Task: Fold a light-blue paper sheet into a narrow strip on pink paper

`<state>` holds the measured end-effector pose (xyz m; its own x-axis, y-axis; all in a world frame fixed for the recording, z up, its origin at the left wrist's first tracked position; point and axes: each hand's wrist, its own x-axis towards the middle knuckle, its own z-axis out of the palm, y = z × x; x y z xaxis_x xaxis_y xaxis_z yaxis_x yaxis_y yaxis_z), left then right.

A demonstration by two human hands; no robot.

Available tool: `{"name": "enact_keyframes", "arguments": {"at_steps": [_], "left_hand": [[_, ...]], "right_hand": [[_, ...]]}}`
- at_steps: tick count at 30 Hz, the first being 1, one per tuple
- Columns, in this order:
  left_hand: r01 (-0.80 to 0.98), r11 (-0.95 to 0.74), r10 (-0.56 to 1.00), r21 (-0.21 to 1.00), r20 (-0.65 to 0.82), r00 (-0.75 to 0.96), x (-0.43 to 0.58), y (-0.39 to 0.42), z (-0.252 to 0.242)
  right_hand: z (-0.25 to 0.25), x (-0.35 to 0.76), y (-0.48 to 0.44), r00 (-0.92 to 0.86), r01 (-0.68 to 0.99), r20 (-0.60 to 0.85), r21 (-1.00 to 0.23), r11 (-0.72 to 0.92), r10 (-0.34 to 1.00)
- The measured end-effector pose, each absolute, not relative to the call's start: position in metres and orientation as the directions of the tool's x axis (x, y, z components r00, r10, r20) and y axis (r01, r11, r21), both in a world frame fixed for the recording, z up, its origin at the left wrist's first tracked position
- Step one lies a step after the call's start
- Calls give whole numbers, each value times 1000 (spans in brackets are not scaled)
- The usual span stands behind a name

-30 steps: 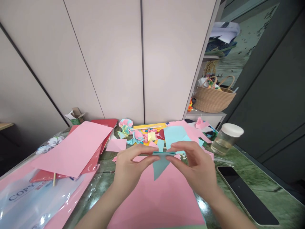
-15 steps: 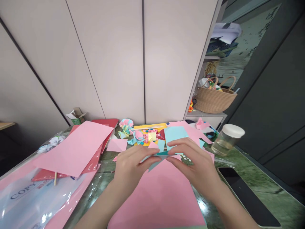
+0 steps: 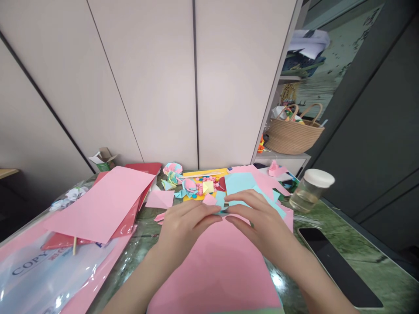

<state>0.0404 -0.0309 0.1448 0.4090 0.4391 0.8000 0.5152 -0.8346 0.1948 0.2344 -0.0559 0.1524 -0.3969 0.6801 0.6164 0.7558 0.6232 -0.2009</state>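
Note:
My left hand (image 3: 183, 230) and my right hand (image 3: 266, 223) meet fingertip to fingertip above a large pink paper sheet (image 3: 222, 266). Pinched between them is a small piece of light blue paper (image 3: 223, 213), mostly hidden by the fingers. Each hand's thumb lies under its bent fingers. Just beyond the right fingers lies a larger light blue sheet (image 3: 241, 181). Behind the left fingertips are a small pink paper square (image 3: 209, 199) and a light blue strip (image 3: 220, 199).
Folded paper flowers (image 3: 189, 186) and a yellow tray (image 3: 222, 173) with small pink pieces stand at the back. On the left, a pink sheet (image 3: 104, 205) overlies plastic packaging (image 3: 42, 274). A lidded jar (image 3: 309, 192) and a phone (image 3: 338, 266) are on the right.
The small blue paper shows less between the fingers; its tip below the left thumb is out of sight. The fingertips have come slightly closer together.

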Motion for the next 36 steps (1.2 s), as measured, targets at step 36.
{"name": "enact_keyframes", "arguments": {"at_steps": [36], "left_hand": [[513,-571,821,640,455,346,45,-36,149]], "right_hand": [[157,235,-58,-205,650,530,-555,519,823]]}}
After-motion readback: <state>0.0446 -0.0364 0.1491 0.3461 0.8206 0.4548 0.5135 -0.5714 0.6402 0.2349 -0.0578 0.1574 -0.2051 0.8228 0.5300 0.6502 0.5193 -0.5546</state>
